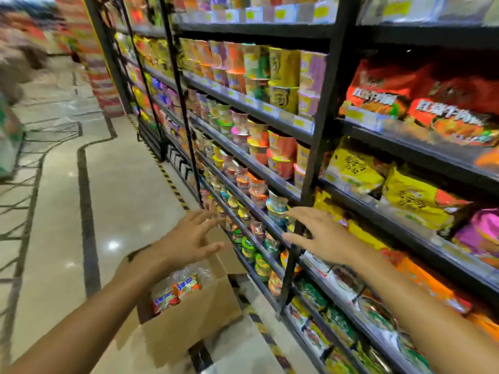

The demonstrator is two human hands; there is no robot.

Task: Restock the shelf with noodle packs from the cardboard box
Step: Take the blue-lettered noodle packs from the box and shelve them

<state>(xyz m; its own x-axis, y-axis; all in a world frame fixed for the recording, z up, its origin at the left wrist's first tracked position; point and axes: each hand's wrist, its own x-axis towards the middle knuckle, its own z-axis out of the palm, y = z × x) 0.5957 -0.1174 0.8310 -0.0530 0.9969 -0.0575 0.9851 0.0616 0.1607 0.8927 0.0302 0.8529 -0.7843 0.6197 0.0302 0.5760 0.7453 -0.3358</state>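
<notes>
An open cardboard box (194, 317) stands on the floor beside the shelf, its flaps up. Inside lie noodle packs (176, 290) in clear wrap with red, blue and orange print. My left hand (193, 237) hovers above the box with fingers spread, holding nothing. My right hand (320, 233) is stretched toward the black shelf (305, 163), fingers straight and empty, in front of the upright post. The shelf rows to the right hold bagged noodle packs (405, 195) in yellow, red and pink.
Cup noodles (272, 152) fill the shelf bays to the left of the post. A glossy tiled aisle floor (116, 201) runs away on the left, with a yellow-black hazard strip along the shelf base. A blurred figure and a cart stand at far left.
</notes>
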